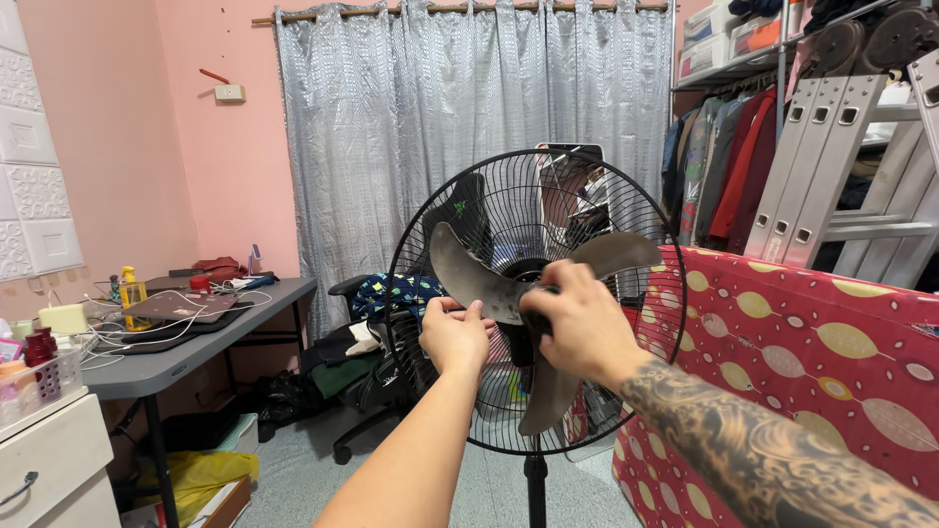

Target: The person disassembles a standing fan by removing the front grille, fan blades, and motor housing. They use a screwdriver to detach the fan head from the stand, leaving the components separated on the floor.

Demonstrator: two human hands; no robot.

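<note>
One black wire-grille pedestal fan (pixel 626 196), front guard off, frame centre. One grey three-lobed plastic fan blade (pixel 469 279) on the hub: lobes at roughly 10, 2 and 6 o'clock. Two hands on it. Left hand (pixel 455 332) at 8 o'clock of hub, fingers curled, pinching trailing edge of the 10 o'clock lobe between thumb and fingertips. Right hand (pixel 579 328), tattooed forearm, closed around the hub, covering the centre; what sits under the palm not visible. One grey desk (pixel 176 367) at 9 o'clock, cluttered. One silver curtain (pixel 440 98) at 12. One aluminium ladder (pixel 831 166) at 2. One red patterned mattress (pixel 812 362) at 4.
</note>
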